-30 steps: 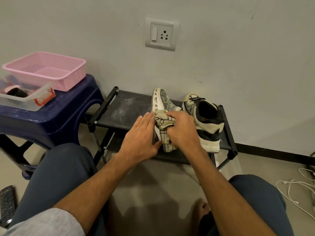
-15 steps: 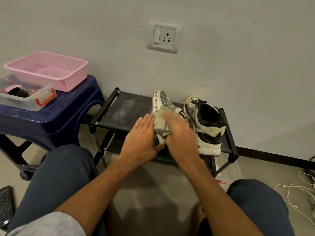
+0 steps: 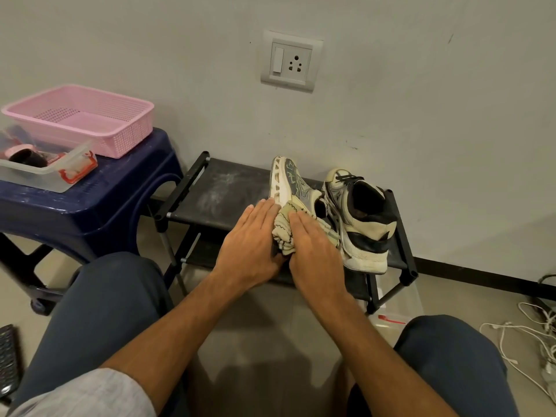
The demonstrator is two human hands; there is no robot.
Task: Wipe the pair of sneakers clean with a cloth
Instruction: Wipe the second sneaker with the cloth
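Note:
Two worn cream, grey and black sneakers sit on a black shoe rack (image 3: 210, 188). The left sneaker (image 3: 290, 182) is tipped on its side, sole facing left. The right sneaker (image 3: 361, 218) stands upright with its heel toward me. My left hand (image 3: 251, 240) rests flat with straight fingers against the sole edge of the tipped sneaker. My right hand (image 3: 313, 251) lies over a crumpled cream patterned cloth (image 3: 284, 236) and presses it onto that sneaker's upper. The rear half of the tipped sneaker is hidden under both hands.
A blue plastic stool (image 3: 90, 206) at the left carries a pink basket (image 3: 81, 115) and a clear tub (image 3: 45, 167). The wall with a socket (image 3: 290, 61) is right behind the rack. White cables (image 3: 529, 341) lie on the floor at the right. My knees frame the foreground.
My right hand has rubbed the cloth along the tipped sneaker, and its fingers went from curled round the cloth to lying flatter on it. The left hand kept its place against the sole.

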